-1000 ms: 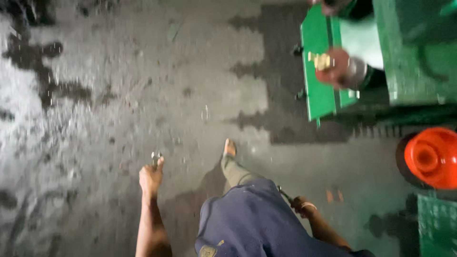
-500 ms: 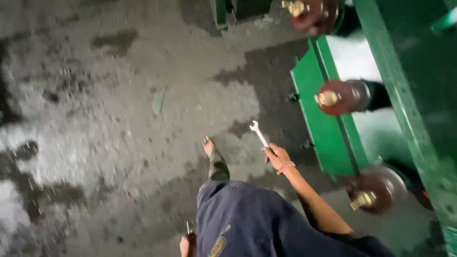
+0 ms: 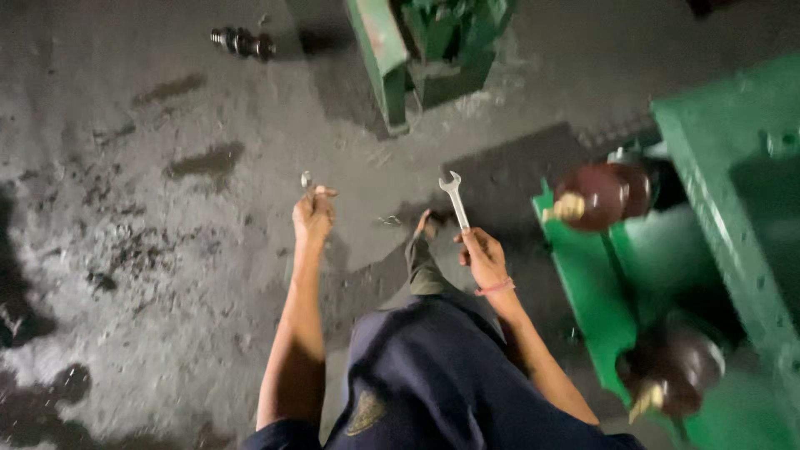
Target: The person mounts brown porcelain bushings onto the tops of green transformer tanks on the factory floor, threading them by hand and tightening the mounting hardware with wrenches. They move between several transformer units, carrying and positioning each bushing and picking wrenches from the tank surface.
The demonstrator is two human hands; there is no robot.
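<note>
The right hand (image 3: 483,258) has its fingers closed around the handle of a silver wrench (image 3: 455,200). The open end of the wrench points up, away from the person. The left hand (image 3: 313,217) is left of the wrench, a little apart from it. Its fingers are closed on a small metal thing (image 3: 307,179), too small and blurry to tell what it is. A bare foot (image 3: 425,225) is on the grey floor (image 3: 167,250), just left of the wrench. Right of the wrench stands a big green machine (image 3: 733,200) with dark red round knobs (image 3: 604,196). Far up and left of the wrench, a dark ribbed part (image 3: 243,41) lies on the floor.
</note>
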